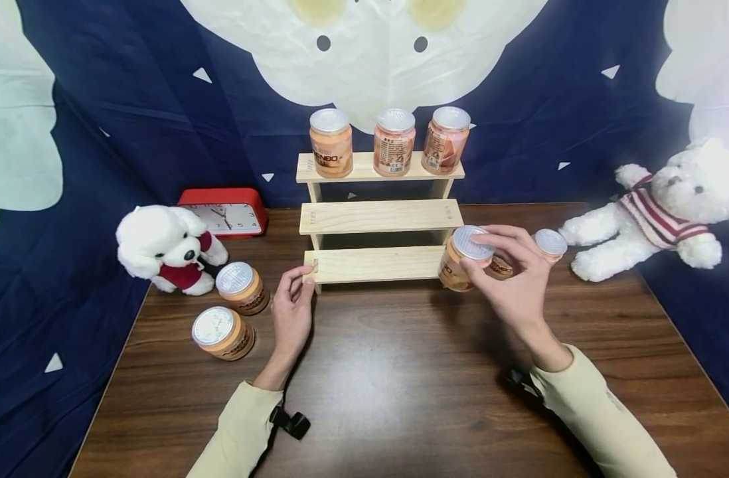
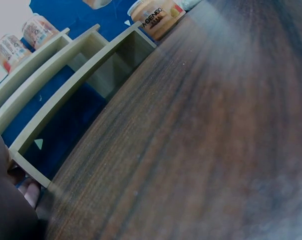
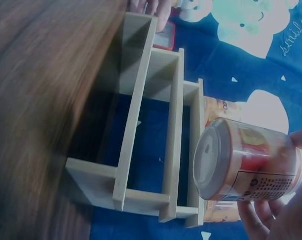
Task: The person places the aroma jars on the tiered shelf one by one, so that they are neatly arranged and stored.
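Note:
My right hand (image 1: 516,275) grips an orange jar with a silver lid (image 1: 457,265) near its top. This jar hangs in the air at the right end of the lowest tier of a three-tier wooden shelf (image 1: 370,264); its base shows in the right wrist view, where the jar (image 3: 263,162) is tilted. At the shelf's lower left end, my left hand (image 1: 293,312) holds the edge, thumb at the front; some fingers are hidden. Three similar jars (image 1: 394,143) stand in a row on the top tier. The middle and lowest tiers are bare wood.
Two jars (image 1: 224,332) stand left of my left hand. Partly behind my right hand are two more jars (image 1: 550,243). A white plush dog (image 1: 167,245) and a red clock (image 1: 224,211) are at back left, a plush bear (image 1: 663,206) at right. A patterned blue cloth (image 1: 161,119) hangs behind.

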Demonstrator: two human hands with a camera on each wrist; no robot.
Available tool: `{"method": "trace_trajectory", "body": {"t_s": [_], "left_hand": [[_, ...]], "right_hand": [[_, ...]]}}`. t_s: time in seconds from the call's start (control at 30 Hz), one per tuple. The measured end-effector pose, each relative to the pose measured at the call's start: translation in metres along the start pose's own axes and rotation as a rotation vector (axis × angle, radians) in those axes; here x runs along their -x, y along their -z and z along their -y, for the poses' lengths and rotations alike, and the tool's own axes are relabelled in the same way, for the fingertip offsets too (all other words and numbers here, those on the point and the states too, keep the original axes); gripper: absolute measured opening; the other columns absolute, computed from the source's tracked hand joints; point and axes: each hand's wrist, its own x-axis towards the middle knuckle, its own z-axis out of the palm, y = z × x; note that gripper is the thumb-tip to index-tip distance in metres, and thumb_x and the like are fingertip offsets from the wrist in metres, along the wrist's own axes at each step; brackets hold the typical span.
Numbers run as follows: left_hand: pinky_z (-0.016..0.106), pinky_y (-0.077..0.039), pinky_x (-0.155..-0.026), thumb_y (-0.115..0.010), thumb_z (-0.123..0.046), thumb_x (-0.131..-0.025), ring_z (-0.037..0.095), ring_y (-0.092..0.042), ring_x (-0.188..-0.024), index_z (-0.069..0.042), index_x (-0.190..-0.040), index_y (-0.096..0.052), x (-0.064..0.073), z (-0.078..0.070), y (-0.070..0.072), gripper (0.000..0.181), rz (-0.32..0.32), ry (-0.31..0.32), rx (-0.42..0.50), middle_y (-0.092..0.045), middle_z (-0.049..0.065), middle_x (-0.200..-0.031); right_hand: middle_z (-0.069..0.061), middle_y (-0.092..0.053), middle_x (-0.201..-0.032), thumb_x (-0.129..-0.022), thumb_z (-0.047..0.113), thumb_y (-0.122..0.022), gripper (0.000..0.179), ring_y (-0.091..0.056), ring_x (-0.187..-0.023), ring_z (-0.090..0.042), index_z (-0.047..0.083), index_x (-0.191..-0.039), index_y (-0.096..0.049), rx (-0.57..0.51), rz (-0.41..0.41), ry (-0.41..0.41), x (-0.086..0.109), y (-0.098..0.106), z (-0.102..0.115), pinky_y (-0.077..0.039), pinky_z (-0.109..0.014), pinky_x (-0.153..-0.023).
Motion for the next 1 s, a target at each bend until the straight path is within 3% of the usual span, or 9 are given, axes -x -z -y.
{"method": "trace_trajectory", "body": {"t_s": [0.2,0.37,0.7,1.0], "left_hand": [[0.015,-0.054,-0.097,-0.064,0.002,-0.110,0.001,-0.071,-0.108,0.006,-0.131,-0.069,0.001,-0.001,0.000,0.022,0.002,-0.006,0.002,-0.077,0.027,-0.127],[0.016,-0.054,-0.097,-0.064,0.001,-0.110,0.001,-0.071,-0.108,0.006,-0.131,-0.069,0.000,-0.001,0.000,0.022,0.002,-0.003,-0.006,-0.078,0.026,-0.127],[0.016,-0.055,-0.097,-0.064,0.003,-0.109,0.001,-0.071,-0.108,0.009,-0.130,-0.068,0.000,0.000,0.000,0.022,0.000,-0.021,0.017,-0.077,0.028,-0.128],[0.016,-0.055,-0.097,-0.064,0.004,-0.109,0.001,-0.072,-0.107,0.009,-0.130,-0.068,0.001,0.000,-0.001,0.022,0.001,-0.024,0.021,-0.077,0.028,-0.127]], "right_hand": [[-0.003,-0.074,-0.122,-0.078,-0.008,-0.091,0.033,-0.069,-0.116,-0.019,-0.008,-0.110,-0.083,0.064,0.027,-0.002,-0.007,-0.010,-0.002,-0.058,-0.018,-0.094],[-0.011,-0.075,-0.122,-0.080,-0.005,-0.093,0.033,-0.069,-0.114,-0.019,-0.005,-0.112,-0.084,0.062,0.056,-0.004,-0.013,-0.019,0.000,-0.055,-0.016,-0.083],[-0.017,-0.077,-0.120,-0.080,0.005,-0.096,0.032,-0.066,-0.122,-0.020,0.002,-0.110,-0.086,0.048,0.082,0.021,-0.027,-0.043,0.003,-0.046,-0.032,-0.108],[-0.013,-0.078,-0.121,-0.081,0.005,-0.097,0.033,-0.067,-0.119,-0.020,0.003,-0.112,-0.086,0.015,0.107,0.020,-0.033,-0.065,0.001,-0.050,-0.032,-0.099]]}}
